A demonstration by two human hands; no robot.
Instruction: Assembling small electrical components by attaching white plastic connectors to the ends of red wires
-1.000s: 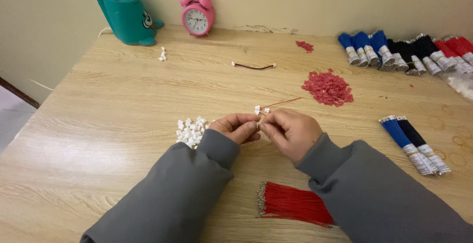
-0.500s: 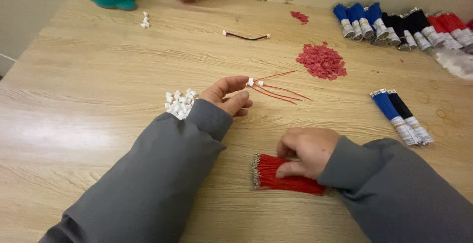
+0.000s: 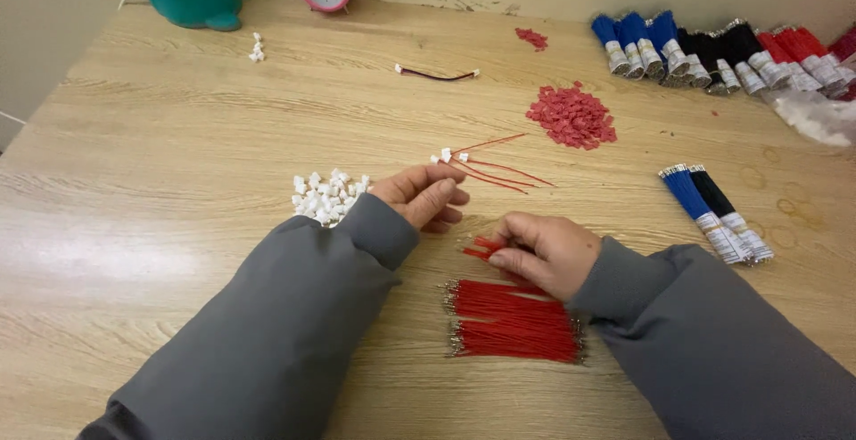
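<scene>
I see right hand (image 3: 548,253) pinching thin red wires (image 3: 481,248) above red wire bundle (image 3: 515,322); left hand (image 3: 421,196) loosely curled, holding nothing, beside small white plastic connectors (image 3: 326,196) on wooden worktop (image 3: 178,137).

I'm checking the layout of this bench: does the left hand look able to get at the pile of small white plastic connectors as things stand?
Probably yes. The pile of small white plastic connectors lies on the wooden table right beside the left hand, against its grey sleeve, with nothing lying over it.
</scene>
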